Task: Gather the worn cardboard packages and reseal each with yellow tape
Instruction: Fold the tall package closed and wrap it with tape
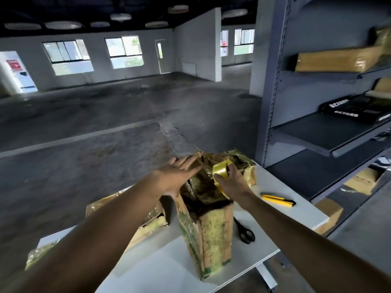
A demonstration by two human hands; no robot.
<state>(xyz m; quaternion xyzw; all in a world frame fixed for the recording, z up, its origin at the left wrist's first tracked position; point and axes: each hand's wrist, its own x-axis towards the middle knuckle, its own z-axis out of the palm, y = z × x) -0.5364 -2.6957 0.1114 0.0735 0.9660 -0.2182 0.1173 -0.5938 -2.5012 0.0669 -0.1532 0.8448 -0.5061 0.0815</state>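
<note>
**Concrete hall, white table, one beat-up box**

You're in a big hall with a grey concrete floor (105, 115) and windows along the far wall, standing at a white table (281, 216). A grey rack (317, 132) stands just to your right, with taped parcels (334, 61) on an upper shelf and a black carton (357, 111) one level down.

On the table, right of the box, there's a yellow knife (278, 200) and, nearer you, black scissors (244, 231). Neither touches the box. A flat pack (148, 223) lies on the left, partly hidden by your left forearm, and a corner pack (40, 256) sits at the near-left end. A torn pack (246, 166) sits right behind the box, just past your right hand.

The box (209, 240) stands upright mid-table, and it's rough. It's brown card with green print and shiny old tape on the sides, with dark stains up top and ragged, torn flaps.

Your left hand (175, 176) lies flat on the top, fingers straight, pressing down. Your right hand (232, 182) is curled round the tape (221, 171), a yellow roll held at the box's top right edge. A yellow strip shows just below the roll.
</note>
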